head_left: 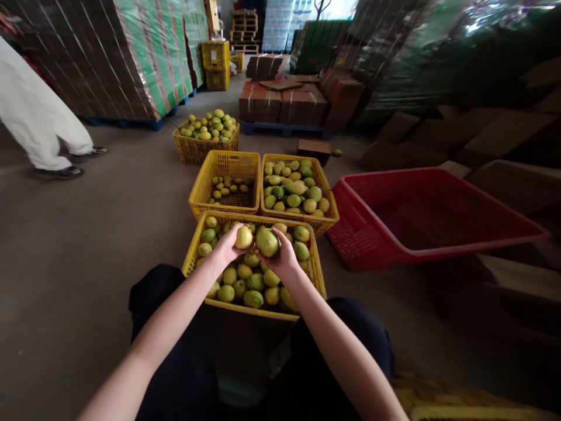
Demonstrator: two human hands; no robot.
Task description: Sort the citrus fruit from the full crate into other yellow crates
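Note:
My left hand (pixel 228 244) is closed round a pale yellow lemon (pixel 244 237). Beside it, my right hand (pixel 280 256) grips a larger greenish lemon (pixel 267 241). Both fruits are held close together above a yellow plastic crate (pixel 258 311) between my knees. In that crate lie many yellow and green lemons (pixel 253 282). Just beyond stand two more yellow crates: the left one (pixel 202 187) has a few small lemons on its bottom, and the right one (pixel 329 204) is well filled with mixed green and yellow fruit.
A heaped lemon crate (pixel 193 151) stands farther back. To the right sits a large red plastic basket (pixel 350 234), with flattened cardboard behind it. Strapped cardboard stacks (pixel 302 108) rest on a blue pallet. A person in white trousers (pixel 35 111) is at the left, near wrapped pallets (pixel 149 52).

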